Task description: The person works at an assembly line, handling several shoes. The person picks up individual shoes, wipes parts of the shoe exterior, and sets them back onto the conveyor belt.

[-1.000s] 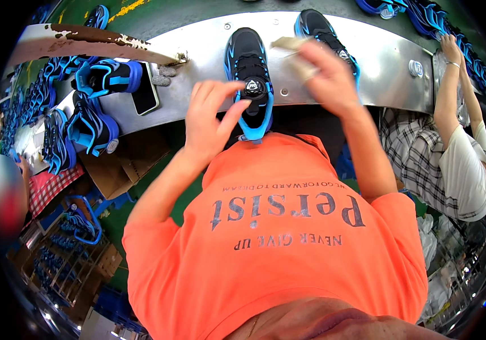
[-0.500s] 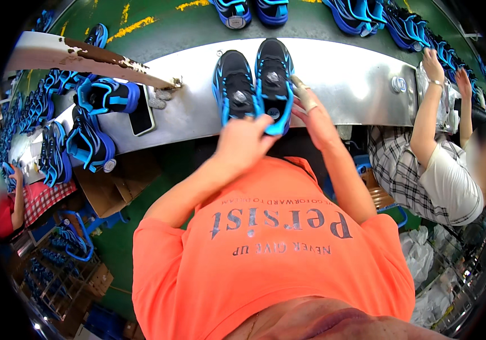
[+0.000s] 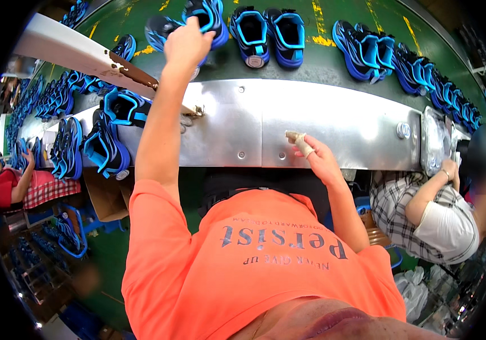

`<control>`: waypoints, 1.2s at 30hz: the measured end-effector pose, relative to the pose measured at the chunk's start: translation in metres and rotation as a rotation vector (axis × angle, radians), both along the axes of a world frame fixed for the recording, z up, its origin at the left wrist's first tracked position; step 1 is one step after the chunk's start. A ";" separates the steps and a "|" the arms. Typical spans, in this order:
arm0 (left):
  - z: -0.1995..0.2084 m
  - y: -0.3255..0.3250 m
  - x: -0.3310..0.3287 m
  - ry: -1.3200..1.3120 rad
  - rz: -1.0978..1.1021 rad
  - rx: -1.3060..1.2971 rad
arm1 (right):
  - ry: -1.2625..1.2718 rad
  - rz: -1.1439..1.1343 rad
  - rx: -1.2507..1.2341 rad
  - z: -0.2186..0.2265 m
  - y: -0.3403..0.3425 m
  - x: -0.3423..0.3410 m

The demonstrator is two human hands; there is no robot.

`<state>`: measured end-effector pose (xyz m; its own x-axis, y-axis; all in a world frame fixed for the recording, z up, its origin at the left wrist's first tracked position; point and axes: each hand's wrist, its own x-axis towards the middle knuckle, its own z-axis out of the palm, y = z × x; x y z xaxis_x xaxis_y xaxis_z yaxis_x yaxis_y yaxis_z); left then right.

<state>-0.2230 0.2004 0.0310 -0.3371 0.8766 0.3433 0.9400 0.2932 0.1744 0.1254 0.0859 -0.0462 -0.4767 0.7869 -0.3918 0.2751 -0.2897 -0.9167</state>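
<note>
Your left hand (image 3: 186, 42) is stretched out over the belt (image 3: 322, 65) beyond the tabletop's (image 3: 339, 122) far edge, fingers closed on a blue shoe (image 3: 206, 17) at the belt's left end, beside its mate (image 3: 161, 31). Your right hand (image 3: 319, 158) rests on the tabletop's near edge, empty, fingers loosely apart, 1 finger taped. You seem to be setting the pair down; next, let go cleanly and draw back.

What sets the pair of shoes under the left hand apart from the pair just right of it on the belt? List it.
The left hand rests on the left pair of shoes; the neighbouring pair is untouched. The left pair is partly hidden by the hand; the neighbouring pair shows both openings fully. Both are blue and black and sit on the dark belt.
</note>
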 end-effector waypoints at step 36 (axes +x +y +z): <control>0.000 -0.201 0.133 -0.551 -0.550 0.172 | -0.266 0.179 0.738 0.085 -0.013 -0.026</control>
